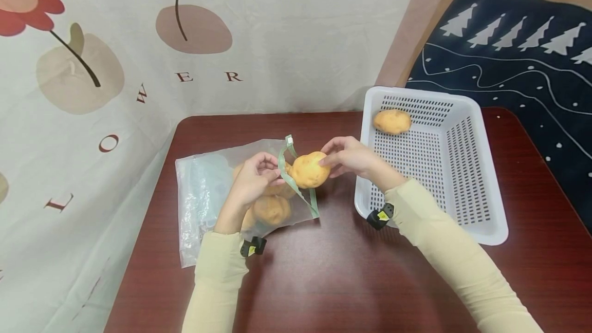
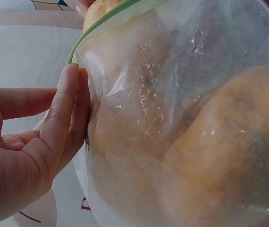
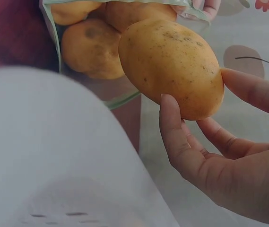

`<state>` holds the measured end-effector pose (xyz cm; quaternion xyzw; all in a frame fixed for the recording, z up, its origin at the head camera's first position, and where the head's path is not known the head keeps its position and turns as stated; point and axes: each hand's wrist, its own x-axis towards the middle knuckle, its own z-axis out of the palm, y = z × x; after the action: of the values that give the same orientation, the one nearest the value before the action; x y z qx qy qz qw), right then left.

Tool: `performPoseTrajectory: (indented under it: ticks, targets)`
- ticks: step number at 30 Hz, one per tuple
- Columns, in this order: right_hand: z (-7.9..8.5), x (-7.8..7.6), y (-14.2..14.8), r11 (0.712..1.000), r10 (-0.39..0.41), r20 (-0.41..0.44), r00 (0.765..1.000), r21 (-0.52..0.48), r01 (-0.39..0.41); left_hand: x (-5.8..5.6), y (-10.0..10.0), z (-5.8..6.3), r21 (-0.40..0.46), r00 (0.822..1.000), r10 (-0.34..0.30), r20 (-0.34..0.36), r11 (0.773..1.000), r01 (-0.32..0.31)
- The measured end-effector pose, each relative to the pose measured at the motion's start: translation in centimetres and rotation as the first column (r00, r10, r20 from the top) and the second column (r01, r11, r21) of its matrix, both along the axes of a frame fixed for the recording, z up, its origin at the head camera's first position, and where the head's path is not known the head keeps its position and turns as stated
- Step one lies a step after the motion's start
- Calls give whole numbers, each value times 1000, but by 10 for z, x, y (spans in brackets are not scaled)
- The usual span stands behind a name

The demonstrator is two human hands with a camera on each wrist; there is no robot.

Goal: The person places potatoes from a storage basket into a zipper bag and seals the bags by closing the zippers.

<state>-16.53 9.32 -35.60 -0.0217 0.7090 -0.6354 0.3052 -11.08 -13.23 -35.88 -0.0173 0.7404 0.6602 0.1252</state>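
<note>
A potato (image 1: 311,170) is held at the mouth of a clear zip bag (image 1: 203,189) by my right hand (image 1: 349,157). In the right wrist view its fingertips and thumb grip the potato (image 3: 172,71) from the near end. My left hand (image 1: 253,179) pinches the green-edged rim of the bag, and the left wrist view shows those fingers (image 2: 63,99) at the green strip. Several potatoes lie inside the bag, one of them a lumpy potato (image 1: 273,210) near the opening. The bag lies on its side, its mouth facing right and spread apart.
A white perforated basket (image 1: 497,209) stands right of the bag, with one potato (image 1: 392,122) in its far left corner. The dark red table (image 1: 333,271) holds everything. Behind it hang a flower-printed cloth (image 1: 296,40) and a navy cloth with trees (image 1: 509,71).
</note>
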Motion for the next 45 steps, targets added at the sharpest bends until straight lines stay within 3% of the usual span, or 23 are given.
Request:
performPoseTrajectory:
  ticks: [26,36,45]
  targets:
    - [-5,5,-15,999,19,5,1000,-37,-19,0,1,-2,-24,1000,-21,-4,999,21]
    - [-21,11,-22,996,79,54,995,29,-80,0,0,-4,-25,999,-35,3,999,35]
    - [-31,19,-25,992,89,36,995,85,-92,1,-2,-5,-51,999,-48,18,997,49]
